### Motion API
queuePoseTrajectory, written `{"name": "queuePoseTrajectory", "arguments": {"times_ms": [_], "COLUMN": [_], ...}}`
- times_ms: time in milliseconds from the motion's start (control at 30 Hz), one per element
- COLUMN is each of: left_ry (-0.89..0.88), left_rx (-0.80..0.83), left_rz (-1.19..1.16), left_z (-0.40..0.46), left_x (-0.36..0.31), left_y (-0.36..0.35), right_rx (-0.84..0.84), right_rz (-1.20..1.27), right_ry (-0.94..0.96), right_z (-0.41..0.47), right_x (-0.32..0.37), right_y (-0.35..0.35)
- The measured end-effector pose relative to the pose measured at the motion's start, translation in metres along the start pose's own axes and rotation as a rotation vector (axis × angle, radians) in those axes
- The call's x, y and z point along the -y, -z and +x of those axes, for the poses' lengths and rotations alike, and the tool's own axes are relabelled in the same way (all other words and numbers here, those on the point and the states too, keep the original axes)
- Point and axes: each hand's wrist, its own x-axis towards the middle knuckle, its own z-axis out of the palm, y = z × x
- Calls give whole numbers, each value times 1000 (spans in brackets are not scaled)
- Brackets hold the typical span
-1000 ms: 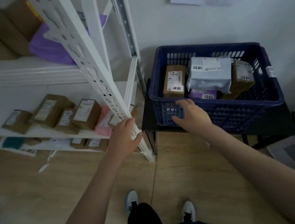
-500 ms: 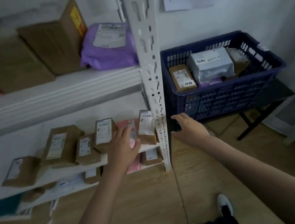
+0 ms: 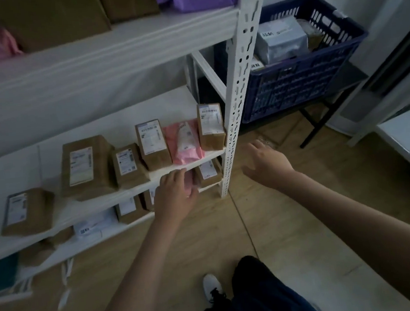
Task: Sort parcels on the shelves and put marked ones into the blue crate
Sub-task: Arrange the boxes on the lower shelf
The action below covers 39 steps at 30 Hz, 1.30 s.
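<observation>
Item: the white metal shelving unit (image 3: 105, 43), several tiers. We count on the middle tier five brown cardboard parcels with white labels, among them the rightmost brown box (image 3: 210, 127) beside the white perforated upright (image 3: 238, 107), and one pink plastic mailer (image 3: 185, 142) lying with its long axis running front to back.

Item: the lower tier, partly hidden under the middle board. We see a second pink soft parcel (image 3: 189, 181), a small brown labelled box (image 3: 208, 172) to its right, and a white mailer with dark handwriting (image 3: 93, 224) further left.

Item: the left hand (image 3: 175, 195). It sits at the front edge of the shelves, directly before the second pink soft parcel and touching or just short of it; we cannot tell which. The fingers are loosely bent, the grip about half open, closed round nothing we can see.

Item: the right hand (image 3: 266, 161). It hangs over the wooden floor to the right of the upright, fingers spread and relaxed, holding nothing.

Item: the dark blue plastic crate (image 3: 299, 82), on a black stand, well to the right and behind the upright. It already carries a grey wrapped parcel (image 3: 281, 39) with handwriting.

Judgement: the left hand is the nearer to the lower-tier parcels; any marked one must travel rightward past the upright to the crate.
</observation>
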Motion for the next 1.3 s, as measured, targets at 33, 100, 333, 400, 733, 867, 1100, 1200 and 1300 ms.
{"name": "queuePoseTrajectory", "arguments": {"times_ms": [33, 100, 333, 400, 733, 867, 1100, 1200, 1300], "left_ry": [10, 26, 72, 78, 130, 100, 100, 57, 11], "left_rx": [14, 53, 129, 117, 91, 67, -51, -115, -177], "left_rz": [-1, 5, 38, 39, -5, 58, 165, 183, 178], "left_z": [-9, -24, -47, -47, -1, 59, 139, 152, 165], "left_x": [5, 13, 29, 28, 38, 79, 156, 170, 172], "left_y": [-5, -14, -33, -38, -166, -260, -400, -435, -455], "right_rx": [10, 31, 107, 133, 167, 151, 54, -55, -156], "right_rz": [-8, -13, 7, -14, -33, -80, -31, 8, 56], "right_ry": [9, 27, 50, 56, 39, 58, 15, 23, 37], "right_z": [-2, -3, -6, -8, 42, 94, 180, 193, 202], "right_x": [4, 13, 25, 21, -35, -63, -107, -117, -117], "right_y": [-6, -18, -43, -46, -159, -259, -420, -462, -487]}}
